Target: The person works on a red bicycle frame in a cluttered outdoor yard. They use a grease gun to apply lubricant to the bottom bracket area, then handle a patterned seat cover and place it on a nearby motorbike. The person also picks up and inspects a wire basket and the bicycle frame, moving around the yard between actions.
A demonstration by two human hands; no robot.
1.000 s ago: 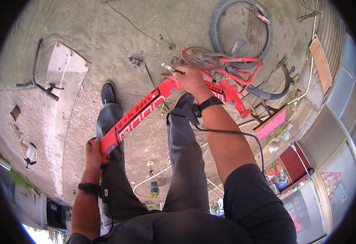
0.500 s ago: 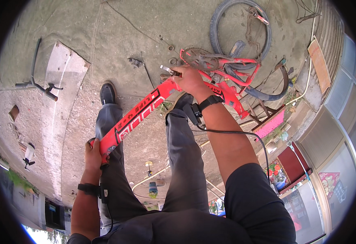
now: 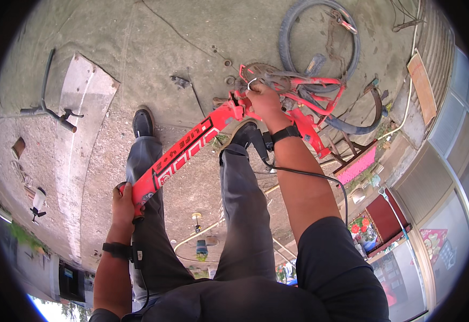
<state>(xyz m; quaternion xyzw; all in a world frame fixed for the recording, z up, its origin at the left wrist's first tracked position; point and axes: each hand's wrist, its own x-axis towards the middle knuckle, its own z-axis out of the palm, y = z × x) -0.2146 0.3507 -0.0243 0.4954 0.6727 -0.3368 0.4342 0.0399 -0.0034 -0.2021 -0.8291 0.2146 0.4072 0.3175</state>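
Note:
A red bicycle frame tube with black and white lettering slants from the lower left up to the middle. My left hand is closed around its near end. Its far end meets a bracket-like joint. Just right of that joint, my right hand is closed on a silver wrench, whose curved open end sticks out past the fingers. Beyond this hand lie a rusty chainring and the red rear part of the frame. My right palm and the wrench's handle are hidden.
At the upper right lies a wheel with a black tyre, and a loose black mudguard is near it. Black handlebars rest at the left by a pale slab. Small metal parts are on the ground ahead of my feet.
My right hand has moved right and slightly up with the wrench, off the tube's far end, so the joint now shows. The left hand keeps its hold on the tube.

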